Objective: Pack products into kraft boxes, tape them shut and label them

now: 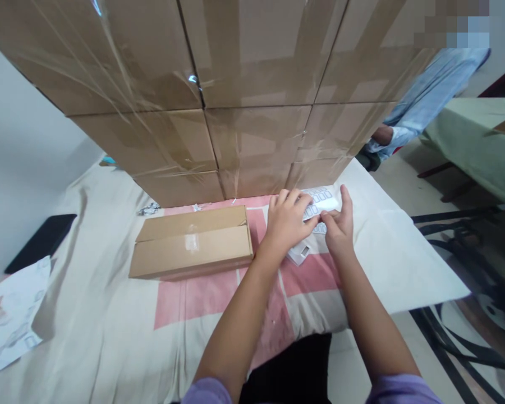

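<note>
My left hand point(289, 217) rests over a white sheet with rows of blue-outlined labels point(320, 197), its fingers bent onto the sheet. From the right, my right hand point(339, 227) pinches the near edge of that sheet between thumb and fingers, the index finger or another finger pointing up. Under my hands lies a small white item point(299, 253), partly covered. To the left, a closed brown carton point(193, 244) with clear tape on its top lies on the pink and cream cloth point(193, 303).
Stacked, taped cardboard boxes point(256, 140) stand behind my hands. A black flat object point(42, 241) and a printed paper point(12, 320) lie at left. A person's blue-clothed leg point(429, 101) shows at right, near a green-covered table point(483, 140).
</note>
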A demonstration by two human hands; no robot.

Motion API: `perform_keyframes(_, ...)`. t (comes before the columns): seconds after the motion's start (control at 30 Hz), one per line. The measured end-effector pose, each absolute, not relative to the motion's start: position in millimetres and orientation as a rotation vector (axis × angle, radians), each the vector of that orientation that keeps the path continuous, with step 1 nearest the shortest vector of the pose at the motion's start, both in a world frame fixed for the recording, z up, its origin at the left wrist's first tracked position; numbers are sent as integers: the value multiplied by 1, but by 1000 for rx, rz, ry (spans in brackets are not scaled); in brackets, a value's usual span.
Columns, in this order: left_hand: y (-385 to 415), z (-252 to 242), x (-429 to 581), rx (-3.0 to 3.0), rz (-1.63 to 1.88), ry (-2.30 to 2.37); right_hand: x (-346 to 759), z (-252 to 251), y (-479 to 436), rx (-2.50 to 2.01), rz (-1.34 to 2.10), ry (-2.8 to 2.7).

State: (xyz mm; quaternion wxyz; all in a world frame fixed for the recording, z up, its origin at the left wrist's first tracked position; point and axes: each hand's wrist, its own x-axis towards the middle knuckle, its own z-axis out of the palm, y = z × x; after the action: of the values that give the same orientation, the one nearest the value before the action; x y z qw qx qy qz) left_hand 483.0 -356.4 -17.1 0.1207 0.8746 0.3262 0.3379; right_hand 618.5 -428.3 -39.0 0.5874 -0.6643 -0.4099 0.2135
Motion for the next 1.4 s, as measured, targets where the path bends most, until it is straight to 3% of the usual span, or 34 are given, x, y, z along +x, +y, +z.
perform_keyframes(0.53, -356, -24, 484, 2508, 1039, 926, 616, -52, -425, -1359, 519, -1123)
perform_keyframes(0.87, -360, -24, 488, 2467, 1065, 878, 624, -65, -419, -1261, 268, -1122)
perform_keyframes(1.2, -361, -23, 488, 2397, 1094, 886, 625, -59, -419, -1194, 277, -1002)
perform_keyframes(1.4, -358, -21, 482, 2606, 1137, 870, 627, -61, -420, -1289, 101, -1038)
